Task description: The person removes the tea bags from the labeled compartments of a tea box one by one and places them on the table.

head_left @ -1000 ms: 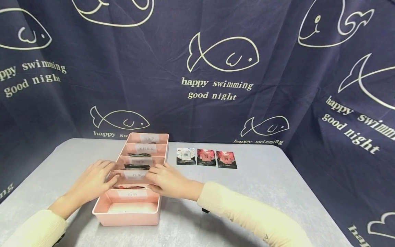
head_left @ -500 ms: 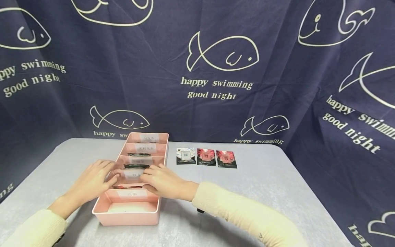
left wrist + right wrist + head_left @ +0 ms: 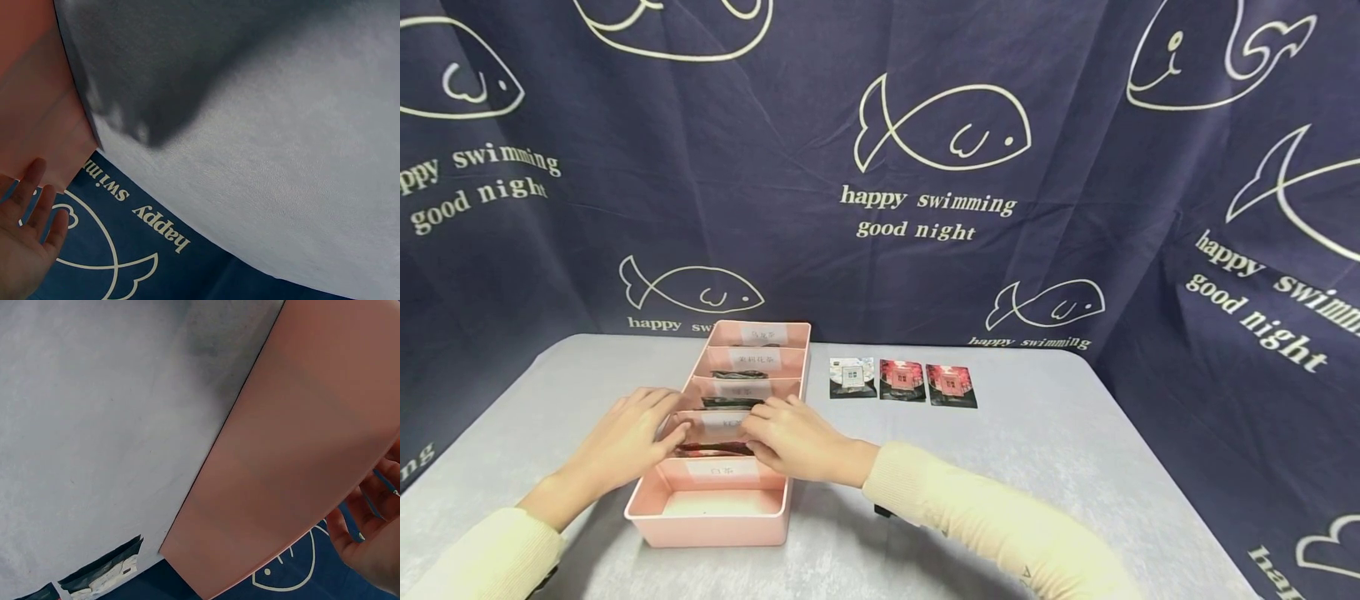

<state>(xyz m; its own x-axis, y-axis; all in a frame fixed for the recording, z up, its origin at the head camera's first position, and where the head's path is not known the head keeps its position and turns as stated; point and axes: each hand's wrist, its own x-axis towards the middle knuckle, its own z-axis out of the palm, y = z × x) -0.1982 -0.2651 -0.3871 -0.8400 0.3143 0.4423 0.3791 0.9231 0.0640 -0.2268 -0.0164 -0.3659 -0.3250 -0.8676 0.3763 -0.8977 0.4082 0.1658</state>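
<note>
A long pink divided box has paper labels in Chinese on its compartment walls. My left hand lies over its left rim, fingers reaching into the second compartment from the front. From the right rim my right hand reaches into the same compartment, its thumb close to a dark-red tea packet. Whether either hand pinches this packet cannot be seen. In the left wrist view the left hand has its fingers spread. The right wrist view has the right hand beyond the box's pink side wall, fingertips partly hidden.
Right of the box lie a white-and-black packet and two red-and-black packets, a middle one and a right one. Dark packets stand in compartments farther back. A grey cloth covers the table; a navy curtain hangs behind.
My right hand has shifted slightly left, farther over the compartment. The packet there shows a darker red face than before. My left hand has stayed in place.
</note>
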